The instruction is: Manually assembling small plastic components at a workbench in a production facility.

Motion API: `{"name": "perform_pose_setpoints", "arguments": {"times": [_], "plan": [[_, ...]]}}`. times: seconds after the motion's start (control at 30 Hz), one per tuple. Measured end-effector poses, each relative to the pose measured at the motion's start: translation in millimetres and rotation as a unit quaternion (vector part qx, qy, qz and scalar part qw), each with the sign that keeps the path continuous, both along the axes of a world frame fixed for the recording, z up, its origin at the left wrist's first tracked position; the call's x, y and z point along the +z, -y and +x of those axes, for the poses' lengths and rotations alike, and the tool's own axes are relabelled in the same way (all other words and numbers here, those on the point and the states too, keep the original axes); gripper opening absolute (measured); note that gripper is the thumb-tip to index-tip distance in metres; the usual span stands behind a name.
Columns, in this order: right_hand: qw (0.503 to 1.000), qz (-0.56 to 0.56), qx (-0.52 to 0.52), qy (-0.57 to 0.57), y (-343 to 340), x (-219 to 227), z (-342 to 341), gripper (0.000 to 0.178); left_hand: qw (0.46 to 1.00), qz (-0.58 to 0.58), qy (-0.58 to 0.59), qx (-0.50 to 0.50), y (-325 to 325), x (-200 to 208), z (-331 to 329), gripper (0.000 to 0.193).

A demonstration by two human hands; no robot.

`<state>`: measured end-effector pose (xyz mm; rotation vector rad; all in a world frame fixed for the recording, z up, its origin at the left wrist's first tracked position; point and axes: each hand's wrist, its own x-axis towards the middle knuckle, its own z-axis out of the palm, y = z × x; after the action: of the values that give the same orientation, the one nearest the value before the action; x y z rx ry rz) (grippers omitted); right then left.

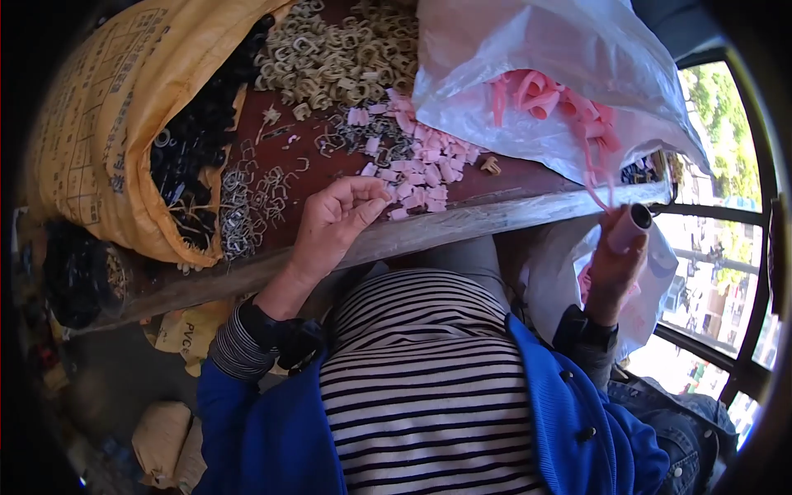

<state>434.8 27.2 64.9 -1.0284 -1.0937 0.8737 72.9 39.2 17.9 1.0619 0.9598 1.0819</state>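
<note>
My left hand hovers over the table's front edge, thumb and fingertips pinched together. Whatever they hold, if anything, is too small to make out. Just beyond those fingertips lies a pile of small pink plastic pieces. Off to the right, my right hand is wrapped round a pink plastic cylinder with a dark open end. A thin pink strip runs from near that hand up toward the pink plastic parts in a white plastic bag.
A yellow woven sack of black parts leans on the dark red table. Beige clips are heaped at the back, with metal clips by the sack. Another white bag hangs below the table's edge near my right hand.
</note>
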Motion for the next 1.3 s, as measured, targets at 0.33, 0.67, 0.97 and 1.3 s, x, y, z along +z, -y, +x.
{"name": "perform_pose_setpoints", "arguments": {"times": [0.33, 0.67, 0.97, 1.3], "plan": [[0.919, -0.187, -0.306, 0.165, 47.1, -7.5, 15.8, 0.042, 0.969, 0.020, 0.024, 0.247, 52.6, 16.6, -89.7, 0.021], [0.916, -0.162, -0.218, 0.295, -2.5, -28.4, 16.7, 0.021, 0.789, 0.070, -0.282, 0.541, 102.1, -23.1, -188.3, 0.016], [0.869, -0.043, -0.036, 0.492, -41.9, -51.7, 4.0, 0.023, 0.675, 0.062, -0.582, 0.449, 116.1, -24.6, -191.2, 0.019], [0.824, -0.064, 0.075, 0.558, -67.1, -57.6, -87.7, 0.019, 0.636, 0.004, -0.668, 0.386, 119.1, -23.9, -200.5, 0.017]]}}
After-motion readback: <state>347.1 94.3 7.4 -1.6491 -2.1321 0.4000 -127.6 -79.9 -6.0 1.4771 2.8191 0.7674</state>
